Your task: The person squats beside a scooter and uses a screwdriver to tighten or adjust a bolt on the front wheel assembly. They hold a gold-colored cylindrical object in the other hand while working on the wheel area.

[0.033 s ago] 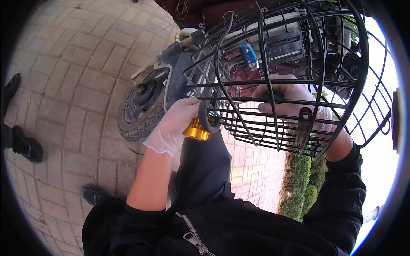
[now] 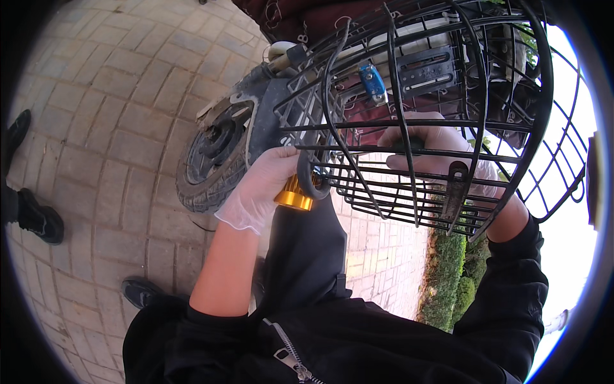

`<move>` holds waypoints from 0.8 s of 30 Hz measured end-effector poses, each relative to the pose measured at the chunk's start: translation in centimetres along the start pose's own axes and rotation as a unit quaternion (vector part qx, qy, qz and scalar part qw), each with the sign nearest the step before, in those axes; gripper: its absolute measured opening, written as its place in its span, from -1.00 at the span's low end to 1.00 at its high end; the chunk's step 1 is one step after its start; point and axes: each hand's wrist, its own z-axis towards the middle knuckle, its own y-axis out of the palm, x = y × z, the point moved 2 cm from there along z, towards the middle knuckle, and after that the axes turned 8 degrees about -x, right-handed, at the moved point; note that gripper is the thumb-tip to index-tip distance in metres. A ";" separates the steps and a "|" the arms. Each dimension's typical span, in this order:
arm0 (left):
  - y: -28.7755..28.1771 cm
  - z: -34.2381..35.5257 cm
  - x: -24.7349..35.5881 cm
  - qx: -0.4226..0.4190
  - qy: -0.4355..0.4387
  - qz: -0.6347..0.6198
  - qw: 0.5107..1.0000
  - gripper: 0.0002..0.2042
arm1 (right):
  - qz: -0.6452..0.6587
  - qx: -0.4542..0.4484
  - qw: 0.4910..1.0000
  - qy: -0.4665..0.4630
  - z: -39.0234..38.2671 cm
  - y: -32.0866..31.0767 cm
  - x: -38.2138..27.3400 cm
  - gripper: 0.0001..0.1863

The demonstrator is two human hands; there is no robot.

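Observation:
A black wire basket (image 2: 470, 125) fills the upper right, mounted at the front of a scooter or e-bike. My left hand (image 2: 268, 179), in a thin white glove, closes around a gold metal cylinder (image 2: 295, 195) that looks like a lamp, by the basket's near left corner. Its fingertips are hidden behind the cylinder and a curved black loop (image 2: 306, 176). Seen through the basket's wires, my gloved right hand (image 2: 441, 150) grips the dark handle (image 2: 414, 144) of what looks like a screwdriver. Wires cover most of its shaft.
A blue clamp-like part (image 2: 371, 82) and a slotted black plate (image 2: 425, 69) sit at the basket's back. Left of it are the front wheel (image 2: 214, 157) and maroon cloth (image 2: 313, 19). Another person's shoes (image 2: 39, 216) stand on the paving at far left. A hedge (image 2: 444, 272) runs lower right.

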 end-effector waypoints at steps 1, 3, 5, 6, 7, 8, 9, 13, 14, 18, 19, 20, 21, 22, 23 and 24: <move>0.0 0.0 0.0 -0.004 -0.001 -0.003 1.000 -0.80 | -0.018 0.012 1.000 0.003 0.1 0.0 0.1 -0.74; 0.0 0.1 -0.1 0.004 0.002 -0.005 1.000 -0.80 | -0.053 0.021 0.998 -0.031 0.2 0.1 0.1 -0.76; -0.1 0.1 -0.1 0.011 0.002 0.001 1.000 -0.79 | -0.053 0.022 0.998 -0.041 0.4 0.0 0.2 -0.77; -0.1 0.1 -0.1 0.015 0.001 0.008 1.000 -0.79 | -0.055 0.016 0.997 -0.048 0.5 0.0 0.3 -0.77; -0.1 0.0 -0.1 0.014 0.002 0.011 1.000 -0.78 | -0.048 0.011 0.998 -0.045 0.5 -0.1 0.3 -0.76; -0.1 0.0 -0.1 0.016 -0.001 0.013 1.000 -0.78 | -0.042 0.007 0.998 -0.043 0.6 -0.1 0.4 -0.76; 0.0 0.0 0.0 0.014 -0.001 0.012 1.000 -0.78 | -0.039 -0.001 0.999 -0.031 0.6 -0.3 0.4 -0.76; 0.1 0.0 0.0 0.006 0.003 0.002 1.000 -0.78 | -0.131 -0.027 0.990 -0.038 0.9 -1.1 0.3 -0.71; 0.1 0.0 0.0 0.010 0.003 0.005 1.000 -0.78 | -0.164 -0.029 0.983 -0.077 1.2 -1.4 0.2 -0.71; 0.0 0.1 0.1 0.021 -0.002 0.015 1.000 -0.79 | -0.309 -0.066 0.917 -0.242 2.9 -2.3 -0.3 -0.71; -0.1 0.1 0.2 0.022 -0.005 0.017 1.000 -0.80 | -0.323 -0.080 0.919 -0.213 3.1 -2.4 -0.4 -0.68; -0.1 0.0 0.3 0.019 -0.009 0.020 1.000 -0.80 | -0.298 -0.086 0.926 -0.214 3.0 -2.5 -0.6 -0.67; -0.1 0.0 0.4 0.017 -0.013 0.024 1.000 -0.81 | -0.276 -0.093 0.937 -0.194 2.7 -2.4 -0.9 -0.66; -0.1 0.0 0.4 0.021 -0.016 0.030 0.999 -0.82 | -0.257 -0.097 0.949 -0.154 2.3 -2.3 -1.2 -0.65; -0.1 0.0 0.5 0.022 -0.016 0.030 0.999 -0.82 | -0.225 -0.088 0.964 -0.113 1.8 -2.2 -1.6 -0.64; -0.1 0.0 0.5 0.030 -0.015 0.033 0.999 -0.82 | -0.198 -0.074 0.976 -0.051 1.3 -2.1 -1.8 -0.62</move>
